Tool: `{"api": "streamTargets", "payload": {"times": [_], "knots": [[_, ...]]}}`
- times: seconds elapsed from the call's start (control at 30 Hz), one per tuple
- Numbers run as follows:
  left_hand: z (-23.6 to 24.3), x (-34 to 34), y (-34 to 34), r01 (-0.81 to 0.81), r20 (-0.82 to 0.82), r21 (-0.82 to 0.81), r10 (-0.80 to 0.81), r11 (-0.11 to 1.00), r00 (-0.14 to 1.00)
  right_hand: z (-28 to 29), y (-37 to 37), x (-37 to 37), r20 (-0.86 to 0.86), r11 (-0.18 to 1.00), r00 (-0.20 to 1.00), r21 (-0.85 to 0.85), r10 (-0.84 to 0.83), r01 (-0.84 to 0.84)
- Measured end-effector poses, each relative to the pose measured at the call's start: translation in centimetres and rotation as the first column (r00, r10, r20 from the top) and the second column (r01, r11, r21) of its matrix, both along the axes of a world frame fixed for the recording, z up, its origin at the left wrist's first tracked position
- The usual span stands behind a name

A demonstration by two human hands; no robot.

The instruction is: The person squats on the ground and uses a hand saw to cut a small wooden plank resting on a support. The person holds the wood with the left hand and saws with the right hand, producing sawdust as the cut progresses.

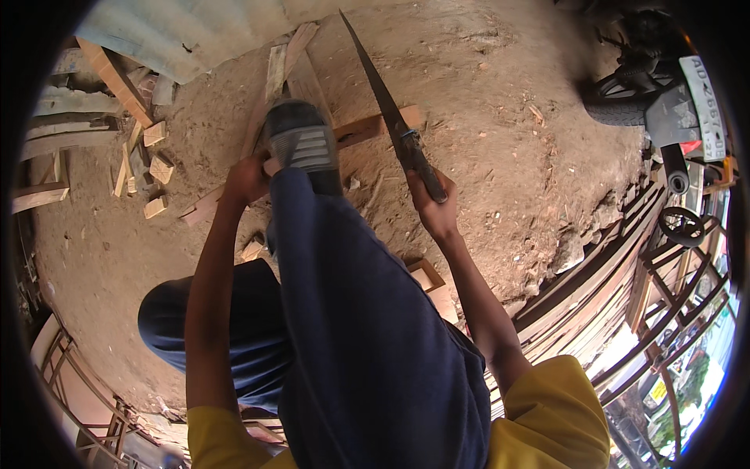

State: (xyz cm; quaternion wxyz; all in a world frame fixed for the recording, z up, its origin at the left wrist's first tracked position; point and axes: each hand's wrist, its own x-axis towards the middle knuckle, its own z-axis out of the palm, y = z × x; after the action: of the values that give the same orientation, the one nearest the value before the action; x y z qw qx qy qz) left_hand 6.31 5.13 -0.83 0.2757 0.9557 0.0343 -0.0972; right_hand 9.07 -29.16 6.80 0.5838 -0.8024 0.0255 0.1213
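Note:
My right hand (434, 205) is closed round the handle of a handsaw (375, 82), whose dark toothed blade points away from me and up the view. Part of the blade passes in front of the right end of a wooden plank (359, 131); whether they touch I cannot tell. My left hand (248, 180) is closed at the plank's other side, beside my shoe, its fingers partly hidden. My foot in a dark shoe with grey stripes (305, 144) presses over the plank's middle. Under it, more boards (308, 78) stretch away along the ground.
Short wood offcuts (160, 168) lie on the dirt ground at left, near stacked timber (70, 141). A corrugated metal sheet (187, 35) borders the far side. At right stand a motorcycle (633, 102) and a long pile of wooden strips (586, 270). A wooden box-like piece (433, 285) sits by my leg.

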Motion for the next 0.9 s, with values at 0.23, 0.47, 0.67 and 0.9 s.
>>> {"api": "streamTargets", "payload": {"times": [0.23, 0.47, 0.67, 0.9], "knots": [[-1.3, -0.8, 0.3, -0.030, 0.071, 0.064, 0.026, 0.998, 0.997, -0.3, -1.0, -1.0, -0.038, 0.999, 0.999, -0.029, -0.036, 0.035], [-1.5, -0.5, 0.0, -0.019, 0.108, 0.116, 0.007, 0.993, 0.994, 0.4, -0.1, -0.2, 0.014, 0.995, 1.000, -0.101, 0.003, -0.001], [-6.8, -2.1, 0.9, -0.051, 0.297, 0.466, -0.102, 0.883, 0.949, -0.3, 1.0, 1.1, 0.007, 0.998, 1.000, -0.060, 0.001, -0.001], [-4.8, -1.1, 0.5, 0.012, 0.064, 0.293, -0.032, 0.956, 0.997, 0.0, 1.0, 0.6, -0.016, 0.998, 1.000, -0.066, -0.021, 0.020]]}}
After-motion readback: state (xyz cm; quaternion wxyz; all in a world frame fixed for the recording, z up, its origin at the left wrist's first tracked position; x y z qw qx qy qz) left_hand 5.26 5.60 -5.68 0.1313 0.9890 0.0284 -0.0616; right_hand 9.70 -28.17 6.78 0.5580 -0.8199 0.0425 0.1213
